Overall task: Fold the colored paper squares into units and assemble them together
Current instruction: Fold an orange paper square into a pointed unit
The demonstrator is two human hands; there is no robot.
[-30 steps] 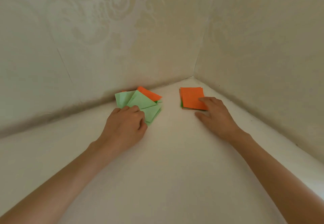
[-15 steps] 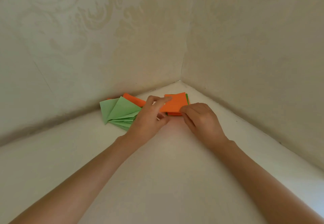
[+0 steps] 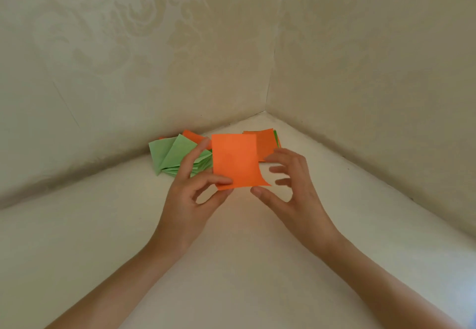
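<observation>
Head view: a fanned pile of folded green units [image 3: 168, 157] lies on the white table [image 3: 231, 264] by the wall. The left hand [image 3: 190, 199] has its grip pinching the lower left corner of an orange paper square [image 3: 235, 161], which is raised off the table. Behind it sits an orange stack [image 3: 266, 143]. The right hand [image 3: 291, 189], its grip spread, is beside the square's curled corner.

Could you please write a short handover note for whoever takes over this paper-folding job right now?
Left hand pinches the lower left corner of one unfolded orange sheet, lifted above the table. Right hand is open beside its lower right corner, not clearly gripping.
Stack of unfolded squares, orange on top, lies in the far corner; pile of folded units, mostly green, lies left of it.
Done: several units folded. Left: fold this sheet and the stack, then assemble.
</observation>
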